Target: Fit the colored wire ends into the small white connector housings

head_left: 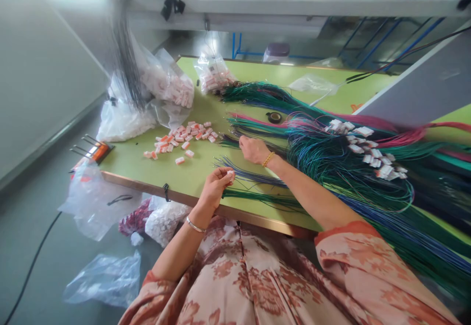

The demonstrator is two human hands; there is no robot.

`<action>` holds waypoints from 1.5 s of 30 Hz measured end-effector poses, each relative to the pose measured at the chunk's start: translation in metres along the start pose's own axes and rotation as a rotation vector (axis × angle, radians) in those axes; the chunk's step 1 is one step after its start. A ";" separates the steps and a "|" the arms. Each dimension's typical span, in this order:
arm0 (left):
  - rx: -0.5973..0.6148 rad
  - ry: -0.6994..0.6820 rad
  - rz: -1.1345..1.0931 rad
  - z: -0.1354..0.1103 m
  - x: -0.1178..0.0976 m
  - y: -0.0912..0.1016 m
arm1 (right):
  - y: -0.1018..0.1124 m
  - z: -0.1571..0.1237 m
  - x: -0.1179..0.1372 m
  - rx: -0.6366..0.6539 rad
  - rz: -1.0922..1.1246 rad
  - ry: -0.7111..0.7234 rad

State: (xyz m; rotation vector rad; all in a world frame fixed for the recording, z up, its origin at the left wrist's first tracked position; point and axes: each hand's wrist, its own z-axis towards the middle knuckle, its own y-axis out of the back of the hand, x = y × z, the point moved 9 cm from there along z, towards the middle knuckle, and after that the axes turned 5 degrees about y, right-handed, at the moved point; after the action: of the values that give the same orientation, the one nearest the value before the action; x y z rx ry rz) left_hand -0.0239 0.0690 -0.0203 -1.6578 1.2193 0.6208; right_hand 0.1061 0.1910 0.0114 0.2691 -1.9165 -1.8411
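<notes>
My left hand is closed around a small white connector housing near the table's front edge. Farther forward and to the right, my right hand is closed, with its fingertips at the ends of a bundle of dark wires; whether it grips one is hidden. Blue-grey wires lie between my hands, and green wires run along the front edge. A loose pile of white and orange connector housings is spread to the left of my hands.
Plastic bags of housings stand at the back left. Wires with white connectors attached are heaped on the right. Black tape lies behind my right hand. A grey panel slants over the right side, and a shelf crosses the back.
</notes>
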 end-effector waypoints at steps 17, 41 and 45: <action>0.036 -0.033 -0.174 0.006 -0.005 -0.010 | 0.039 -0.001 0.042 -0.273 0.892 0.129; 0.127 0.052 -0.342 0.013 -0.003 -0.026 | 0.047 -0.093 0.044 -0.402 0.776 0.171; 0.121 0.030 -0.346 0.013 -0.002 -0.024 | 0.055 -0.097 0.051 -0.441 0.679 0.234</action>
State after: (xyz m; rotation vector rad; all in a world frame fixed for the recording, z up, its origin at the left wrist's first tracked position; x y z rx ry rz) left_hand -0.0004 0.0829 -0.0145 -1.7262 0.9400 0.3028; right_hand 0.1158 0.0865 0.0744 -0.2727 -1.1898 -1.6041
